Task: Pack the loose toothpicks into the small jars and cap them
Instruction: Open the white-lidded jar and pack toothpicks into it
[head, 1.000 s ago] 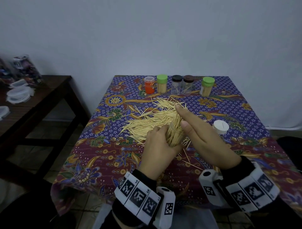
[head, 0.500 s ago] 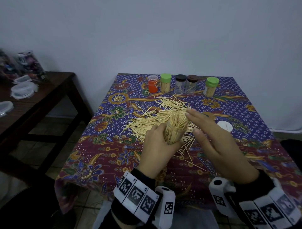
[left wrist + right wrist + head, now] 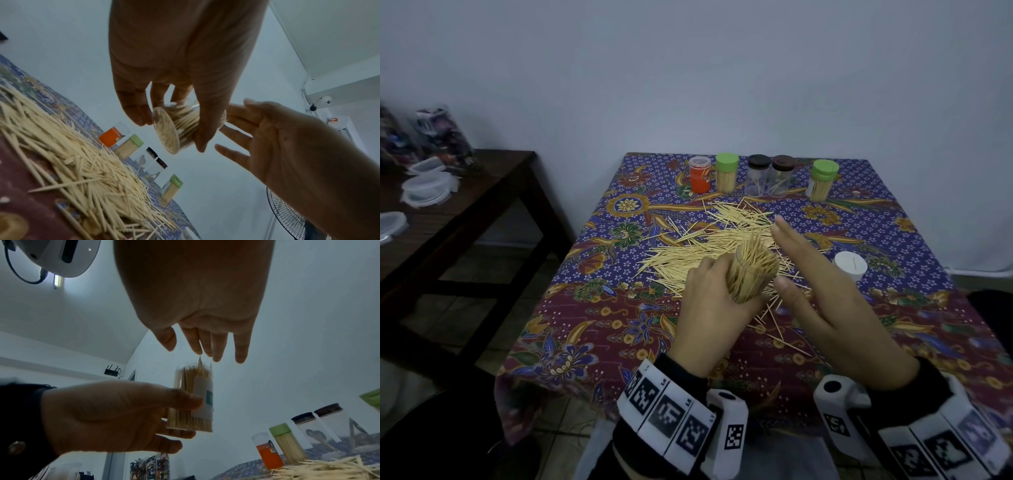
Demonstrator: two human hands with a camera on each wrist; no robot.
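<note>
Clear jar (image 3: 751,274), uncapped, packed with toothpicks: held above the counter (image 3: 599,329), left hand (image 3: 709,308) fingers wrapped round it. Right hand (image 3: 835,308): fingers straight, holding nothing, just right of the jar mouth. Loose toothpicks (image 3: 709,246): heaped beyond. White cap (image 3: 850,265): right. Five capped jars (image 3: 758,174): far edge.

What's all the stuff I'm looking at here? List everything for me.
Held jar: one, clear, packed with toothpicks, uncapped, in the left hand.
Loose toothpicks: a pile, pale wood, mid-table.
White cap: one, right of the pile.
Green-capped jars: two, full, back row.
Dark-capped jars: two, clear, nearly empty, back row.
Orange jar: one, clear lid, back row's left end.
Tablecloth: one, floral, blue and maroon.
Side table: one, dark wood, left, holding plastic containers.
Left hand: grips the jar.
Right hand: fingers straight, beside the jar's mouth.
</note>
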